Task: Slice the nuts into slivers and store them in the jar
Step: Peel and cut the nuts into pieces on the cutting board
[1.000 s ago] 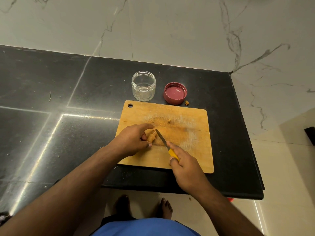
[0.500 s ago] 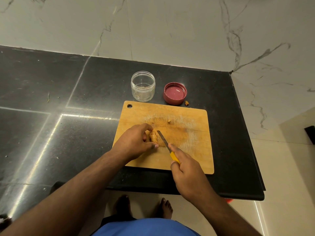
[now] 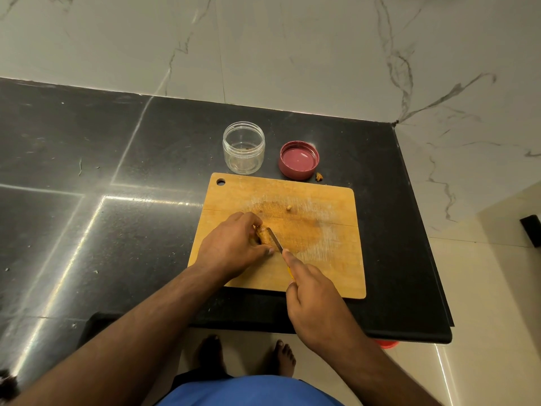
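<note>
Head view, nearest first: the right hand (image 3: 316,300) has its grip closed round the yellow handle of a small knife (image 3: 275,244), forefinger laid along the top, blade running toward 11 o'clock. Just beyond, the left hand (image 3: 234,247) pinches a tan nut (image 3: 263,236) against the cutting board (image 3: 328,259), fingers curled over it, and the blade meets the nut's exposed end. Judging by its look, the nut is light, hard and brittle, likely to roll or skid under the edge, so it wants holding low and firmly by the far end, fingertips tucked back from the blade. Most of the nut is hidden under the left fingers, and I cannot tell how far it is already cut or whether slivers lie beneath the hand; the knife handle is nearly all covered too. A crumb (image 3: 289,207) sits on the board at 12 o'clock from the nut. Farther off on the dark tabletop (image 3: 117,230), the clear jar (image 3: 244,148) stands open at 12 o'clock, holding at most a few specks, with its red lid (image 3: 299,160) upturned at 1 o'clock and a stray fragment (image 3: 318,177) beside that.
</note>
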Available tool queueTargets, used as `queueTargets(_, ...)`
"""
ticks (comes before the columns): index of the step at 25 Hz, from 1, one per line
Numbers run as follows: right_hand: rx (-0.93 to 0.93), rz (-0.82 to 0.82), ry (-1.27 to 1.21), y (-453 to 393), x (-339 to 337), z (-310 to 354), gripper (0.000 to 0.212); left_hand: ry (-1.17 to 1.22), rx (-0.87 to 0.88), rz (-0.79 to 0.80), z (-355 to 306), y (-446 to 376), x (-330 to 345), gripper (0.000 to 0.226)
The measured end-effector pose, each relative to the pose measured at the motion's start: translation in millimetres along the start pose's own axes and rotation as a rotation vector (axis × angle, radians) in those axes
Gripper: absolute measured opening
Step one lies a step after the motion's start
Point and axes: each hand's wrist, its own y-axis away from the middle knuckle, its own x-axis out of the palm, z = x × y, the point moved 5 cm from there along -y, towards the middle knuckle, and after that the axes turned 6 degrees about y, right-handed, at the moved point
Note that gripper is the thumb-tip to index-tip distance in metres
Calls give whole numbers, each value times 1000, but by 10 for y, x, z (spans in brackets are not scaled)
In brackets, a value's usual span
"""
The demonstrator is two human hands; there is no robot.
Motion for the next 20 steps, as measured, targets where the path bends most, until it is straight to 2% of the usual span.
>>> queueTargets(15,22,68,92,35,-45,-15,55,23,-24,0,-7,8,-8,50)
queueTargets(18,69,-86,183,87,-285,-81,59,41,-20,34,-1,10,-2,56)
queueTargets(20,69,-163,133,40,-402,-129,59,61,2,46,12,12,-10,58)
